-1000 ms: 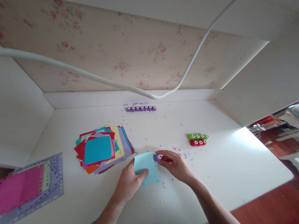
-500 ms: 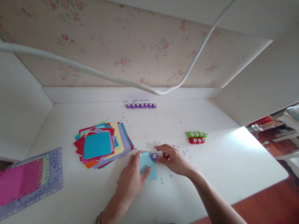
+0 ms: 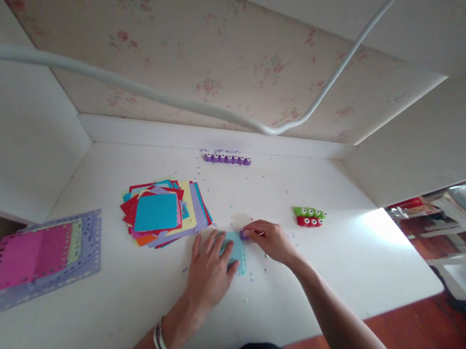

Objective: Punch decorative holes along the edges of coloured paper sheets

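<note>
A small light-blue sheet of paper (image 3: 238, 250) lies on the white table, with a few punched holes along its near and right edges. My left hand (image 3: 210, 265) rests flat on its left part, fingers spread, covering much of it. At the sheet's right edge is a small purple craft punch (image 3: 243, 235). My right hand (image 3: 270, 240) grips this punch, with thumb and finger over its top, so most of it is hidden. Tiny paper bits are scattered around both hands.
A stack of coloured paper (image 3: 157, 212) lies to the left, and punched pink and purple sheets (image 3: 42, 252) are farther left. Several purple punches (image 3: 227, 159) stand in a row near the wall. Green and red punches (image 3: 309, 216) sit on the right. A white cable (image 3: 205, 108) crosses overhead.
My left hand has flattened, its fingers now spread across the paper. My right fingers have closed over the purple punch, whose top showed before. The camera view has tilted slightly.
</note>
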`<state>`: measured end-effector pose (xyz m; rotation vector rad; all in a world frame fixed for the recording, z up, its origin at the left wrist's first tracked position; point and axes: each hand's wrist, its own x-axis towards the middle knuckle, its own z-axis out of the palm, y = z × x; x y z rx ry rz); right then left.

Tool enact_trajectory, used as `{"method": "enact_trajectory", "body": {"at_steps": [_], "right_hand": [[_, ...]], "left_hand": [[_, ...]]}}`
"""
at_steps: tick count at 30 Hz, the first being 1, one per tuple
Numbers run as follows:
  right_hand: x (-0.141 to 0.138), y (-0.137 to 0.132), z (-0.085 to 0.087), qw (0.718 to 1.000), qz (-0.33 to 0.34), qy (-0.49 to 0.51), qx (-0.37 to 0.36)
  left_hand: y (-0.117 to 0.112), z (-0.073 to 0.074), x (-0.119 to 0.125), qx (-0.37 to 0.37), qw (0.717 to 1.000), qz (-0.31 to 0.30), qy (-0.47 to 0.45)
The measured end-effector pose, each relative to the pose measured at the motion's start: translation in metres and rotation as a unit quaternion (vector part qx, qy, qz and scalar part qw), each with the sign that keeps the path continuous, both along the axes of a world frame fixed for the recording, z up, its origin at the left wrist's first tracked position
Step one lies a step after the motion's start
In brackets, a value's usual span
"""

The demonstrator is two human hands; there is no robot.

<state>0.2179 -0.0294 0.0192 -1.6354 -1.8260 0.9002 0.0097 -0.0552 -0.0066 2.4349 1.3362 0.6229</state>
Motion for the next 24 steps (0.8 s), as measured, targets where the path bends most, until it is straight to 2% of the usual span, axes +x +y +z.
{"method": "enact_trajectory", "body": {"at_steps": [11, 20, 24], "right_hand": [[0.0012, -0.0005, -0.0037, 1.000, -0.004, 0.021, -0.017], [0.0010, 0.0018, -0.0078, 0.999, -0.014, 0.024, -0.031], [0.0015, 0.0036, -0.0057, 0.999, 0.007, 0.015, -0.035]], "left_hand": [[-0.0016, 0.0017, 0.0025, -0.010, 1.000, 0.006, -0.015], [-0.0029, 0.0033, 0.0045, -0.010, 1.000, 0.006, 0.015], [-0.0035, 0.0024, 0.0055, -0.007, 1.000, 0.009, 0.020]]}}
